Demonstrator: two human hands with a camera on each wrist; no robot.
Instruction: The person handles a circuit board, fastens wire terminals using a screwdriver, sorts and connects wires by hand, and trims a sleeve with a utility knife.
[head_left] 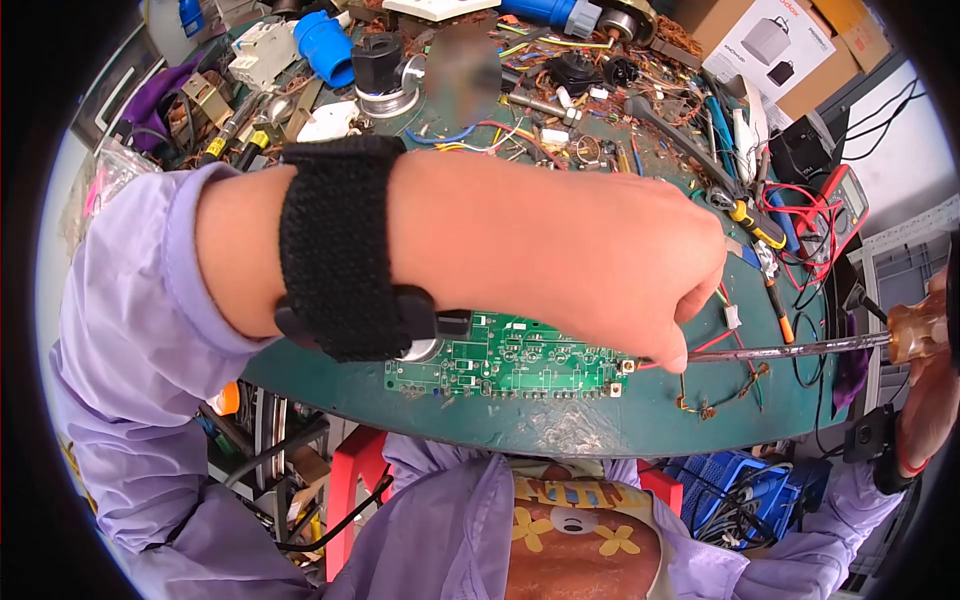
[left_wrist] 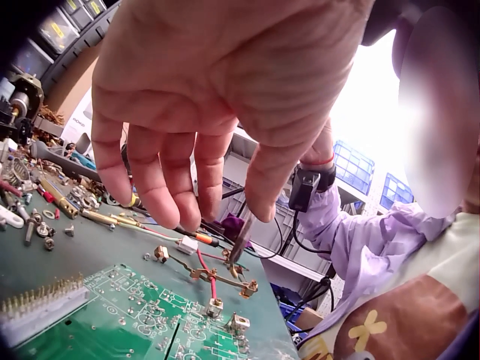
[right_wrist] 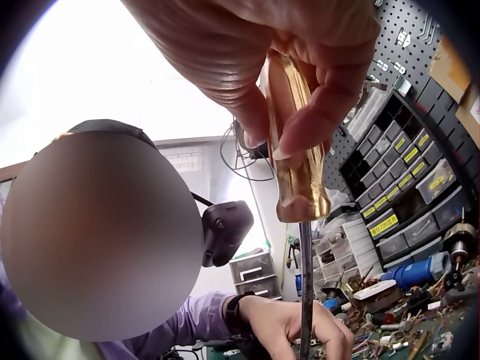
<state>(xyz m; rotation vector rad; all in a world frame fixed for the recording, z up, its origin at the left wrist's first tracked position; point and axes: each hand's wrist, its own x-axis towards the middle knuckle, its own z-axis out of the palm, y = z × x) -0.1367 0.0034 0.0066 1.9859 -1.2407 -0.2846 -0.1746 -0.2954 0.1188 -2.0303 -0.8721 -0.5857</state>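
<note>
- Green circuit board flat on the counter, partly under the left forearm.
- Left hand above the board's right end, fingers loosely curled, thumb apart; contact with the screwdriver cannot be told.
- Brass-coloured strip on the counter, just beside the board.
- Screwdriver's shaft reaching toward the left hand.
- Right hand clamped on its amber handle.

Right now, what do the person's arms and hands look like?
Pale lilac fabric sleeves show on both sides. The ungloved left hand has a broad fuzzy black wrist strap; the ungloved right hand, a boxy black wrist device and thin red band.
</note>
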